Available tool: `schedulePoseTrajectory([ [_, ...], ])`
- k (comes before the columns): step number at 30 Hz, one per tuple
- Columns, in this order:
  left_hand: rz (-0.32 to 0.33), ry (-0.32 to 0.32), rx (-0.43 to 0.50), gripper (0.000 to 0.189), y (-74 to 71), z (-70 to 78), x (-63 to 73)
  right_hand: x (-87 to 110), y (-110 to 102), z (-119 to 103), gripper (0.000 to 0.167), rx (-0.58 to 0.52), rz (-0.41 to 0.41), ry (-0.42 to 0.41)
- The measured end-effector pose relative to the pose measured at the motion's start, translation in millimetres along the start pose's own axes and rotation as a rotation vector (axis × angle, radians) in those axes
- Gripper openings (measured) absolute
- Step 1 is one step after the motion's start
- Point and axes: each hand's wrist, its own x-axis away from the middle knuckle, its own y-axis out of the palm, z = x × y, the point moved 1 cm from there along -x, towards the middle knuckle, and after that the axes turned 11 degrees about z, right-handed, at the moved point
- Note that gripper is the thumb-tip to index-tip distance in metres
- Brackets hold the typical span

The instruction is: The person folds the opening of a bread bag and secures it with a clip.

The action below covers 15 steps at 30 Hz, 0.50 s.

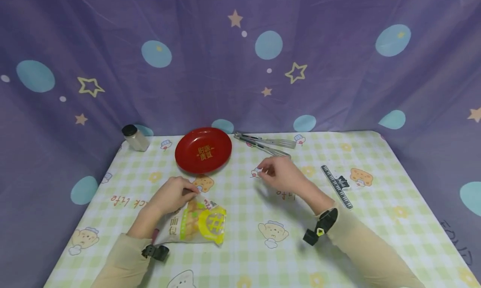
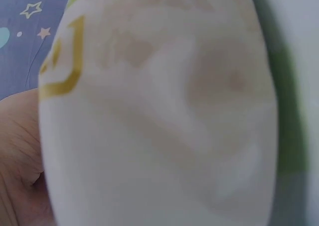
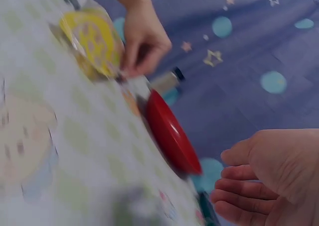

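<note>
My left hand (image 1: 174, 198) pinches the top edge of a white and yellow bread bag (image 1: 203, 223) between thumb and fingers. The bag lies on the checked tablecloth at the left front, and its pale side (image 2: 159, 136) fills most of the left wrist view. To the right, my right hand (image 1: 283, 174) hovers over the cloth just in front of the metal tongs (image 1: 268, 145). In the right wrist view the fingers (image 3: 244, 188) are loosely bent with nothing between them.
A red plate (image 1: 203, 150) with gold characters sits behind the bag. A jar (image 1: 136, 138) with a black lid stands at the back left. A long clip with a piano-key pattern (image 1: 337, 187) lies right of my right hand. A purple curtain (image 1: 240, 71) hangs behind the table.
</note>
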Motion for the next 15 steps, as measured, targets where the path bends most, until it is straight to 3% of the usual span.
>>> schedulePoseTrajectory([
  [15, 0.012, 0.019, -0.003, 0.009, 0.7, 0.2, 1.6, 57.9, -108, 72, 0.018, 0.219, 0.135, 0.173],
])
